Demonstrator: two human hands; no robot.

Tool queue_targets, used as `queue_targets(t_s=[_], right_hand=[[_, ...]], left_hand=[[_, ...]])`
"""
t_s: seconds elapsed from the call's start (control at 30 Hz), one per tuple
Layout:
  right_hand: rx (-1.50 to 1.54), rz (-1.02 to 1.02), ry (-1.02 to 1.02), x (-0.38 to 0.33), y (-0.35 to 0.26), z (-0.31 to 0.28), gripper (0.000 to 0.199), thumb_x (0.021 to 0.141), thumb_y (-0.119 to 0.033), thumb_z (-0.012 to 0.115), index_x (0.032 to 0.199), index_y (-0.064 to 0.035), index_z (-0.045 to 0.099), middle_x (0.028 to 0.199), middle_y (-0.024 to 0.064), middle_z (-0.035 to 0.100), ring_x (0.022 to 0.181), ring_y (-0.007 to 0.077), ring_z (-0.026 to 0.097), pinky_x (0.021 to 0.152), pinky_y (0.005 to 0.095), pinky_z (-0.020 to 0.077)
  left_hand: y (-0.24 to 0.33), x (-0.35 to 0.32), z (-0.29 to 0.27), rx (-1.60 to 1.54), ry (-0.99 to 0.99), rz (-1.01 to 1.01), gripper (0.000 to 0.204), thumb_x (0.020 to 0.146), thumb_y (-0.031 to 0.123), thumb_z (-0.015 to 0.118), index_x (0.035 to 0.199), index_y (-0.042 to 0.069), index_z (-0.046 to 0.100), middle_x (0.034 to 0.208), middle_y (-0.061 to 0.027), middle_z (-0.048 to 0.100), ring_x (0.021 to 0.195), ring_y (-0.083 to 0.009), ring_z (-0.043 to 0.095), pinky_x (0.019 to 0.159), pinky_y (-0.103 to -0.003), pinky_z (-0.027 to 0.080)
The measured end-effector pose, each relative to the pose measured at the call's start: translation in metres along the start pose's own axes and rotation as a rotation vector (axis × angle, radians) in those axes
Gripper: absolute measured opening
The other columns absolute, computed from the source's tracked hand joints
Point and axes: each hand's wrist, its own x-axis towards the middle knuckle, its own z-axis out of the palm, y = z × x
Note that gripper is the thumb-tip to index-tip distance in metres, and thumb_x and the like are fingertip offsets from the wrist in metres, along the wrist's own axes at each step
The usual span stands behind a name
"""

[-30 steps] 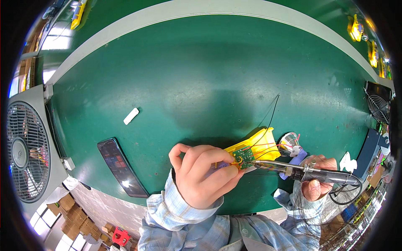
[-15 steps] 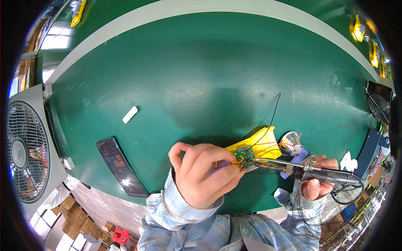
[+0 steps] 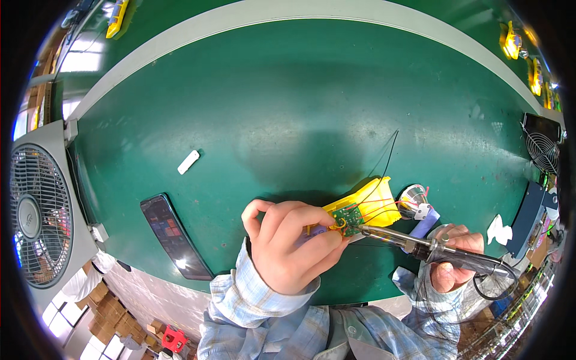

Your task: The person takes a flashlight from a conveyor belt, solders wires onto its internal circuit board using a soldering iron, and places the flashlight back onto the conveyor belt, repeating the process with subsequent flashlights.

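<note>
Near the table's front edge lies a yellow plastic housing point(image 3: 373, 195) with a small green circuit board point(image 3: 353, 216) at its near left end. My left hand point(image 3: 292, 247) is closed, its thumb and forefinger pinching a yellow wire point(image 3: 341, 225) at the board's edge. A soldering iron point(image 3: 408, 240) rests in my right hand point(image 3: 457, 255), its fingers wrapped round the handle. The iron's tip points left and reaches the board beside my left fingertips; whether it touches is too small to tell. Red and black wires run from the board toward a round silver part point(image 3: 414, 197).
A purple cylinder point(image 3: 425, 222) lies beside the round part. On the green table point(image 3: 288, 108) are a phone point(image 3: 175, 237) and a small white stick-shaped object point(image 3: 188, 162) at left, and a white scrap point(image 3: 498, 230) at right. A fan point(image 3: 37, 216) stands at the left edge.
The soldering iron has tilted, its handle end now lower against the tip. My left hand keeps its pinch at the board with hardly any movement.
</note>
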Motion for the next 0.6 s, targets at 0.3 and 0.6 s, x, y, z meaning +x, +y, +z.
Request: queue_targets(t_s=[0.3,0.6], right_hand=[[0.224,0.211,0.259,0.006,-0.012,-0.009,0.037,0.058,-0.024,0.062,0.070,-0.0011,0.036,0.058,0.0056,0.040,0.050,0.0138,0.039,0.044,0.0230,0.0341],[0.186,0.161,0.112,-0.003,-0.001,-0.011,0.037,0.056,-0.022,0.065,0.071,0.0002,0.039,0.059,0.0069,0.043,0.053,0.0158,0.042,0.049,0.0248,0.0347]], left_hand=[[0.004,0.000,-0.001,0.033,0.001,0.017,0.022,0.045,0.008,0.062,0.059,0.014,0.046,0.072,0.0005,0.046,0.067,-0.0166,0.043,0.066,-0.033,0.024],[0.002,-0.001,0.000,0.002,-0.002,0.017,0.021,0.046,0.008,0.062,0.059,0.013,0.046,0.072,0.0003,0.046,0.067,-0.0166,0.043,0.066,-0.032,0.024]])
